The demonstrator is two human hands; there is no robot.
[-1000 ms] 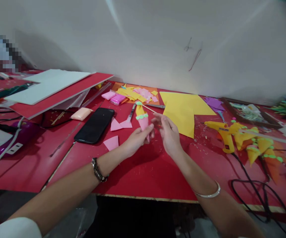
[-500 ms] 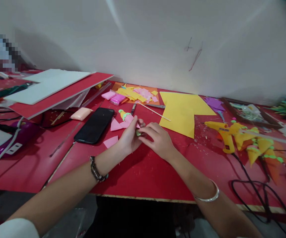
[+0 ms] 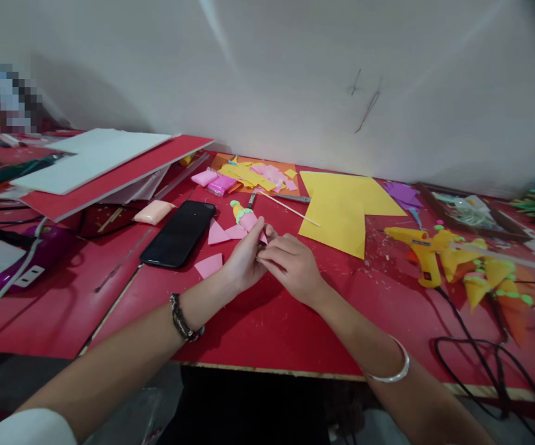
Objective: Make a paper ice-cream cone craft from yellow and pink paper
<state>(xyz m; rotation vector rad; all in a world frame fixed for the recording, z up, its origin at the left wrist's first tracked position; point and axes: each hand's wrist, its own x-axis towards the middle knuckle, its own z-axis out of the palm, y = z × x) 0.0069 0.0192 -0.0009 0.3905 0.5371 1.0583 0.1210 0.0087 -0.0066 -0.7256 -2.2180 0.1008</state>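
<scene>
My left hand (image 3: 247,258) is closed around a small pink paper cone (image 3: 249,221) with a yellow top and a wavy light-green trim. The cone's lower part is hidden in the fingers. Close against it, my right hand (image 3: 294,264) has its thumb and fingertips pinched together at the left palm. Whatever lies between those fingertips is too small and covered to name. Cut pink paper pieces (image 3: 218,233) lie just left of my left hand, and a black phone (image 3: 178,235) rests beyond them.
Yellow sheet (image 3: 334,213) and a thin stick (image 3: 290,209) lie behind my hands. To the right are a yellow glue gun (image 3: 422,250) with a looped black cord and several yellow paper cones (image 3: 475,289). White board (image 3: 95,162), clay packets (image 3: 221,185) and paper scraps (image 3: 258,175) occupy the back left.
The pink cone has tilted more upright and shifted slightly right in my left hand. My right fingertips have closed in, covering a small greenish thing that showed between the hands.
</scene>
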